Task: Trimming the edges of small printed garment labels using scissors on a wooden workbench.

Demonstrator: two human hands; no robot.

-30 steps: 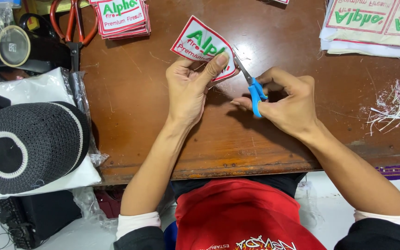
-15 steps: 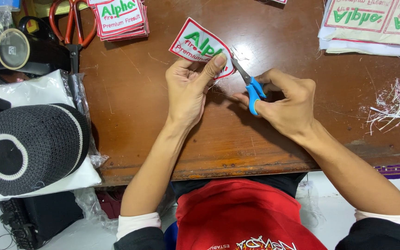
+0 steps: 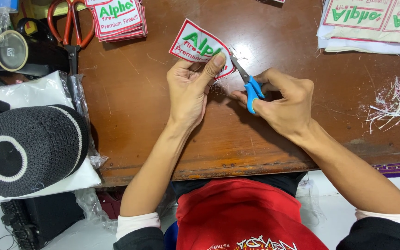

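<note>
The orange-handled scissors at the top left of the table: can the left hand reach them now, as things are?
Probably yes, but not at once. The left hand is pinching the embroidered patch, so it must release it first. The brown table between it and the orange-handled scissors looks bare, with nothing in the way.

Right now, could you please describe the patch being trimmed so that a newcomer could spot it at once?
Start at the brown wooden table and find the two hands near its middle. The left hand pinches a white embroidered patch with a red border and green lettering. Unlike the stacked patches at the far edge, it is single, tilted, and met by blue-handled scissors.
</note>
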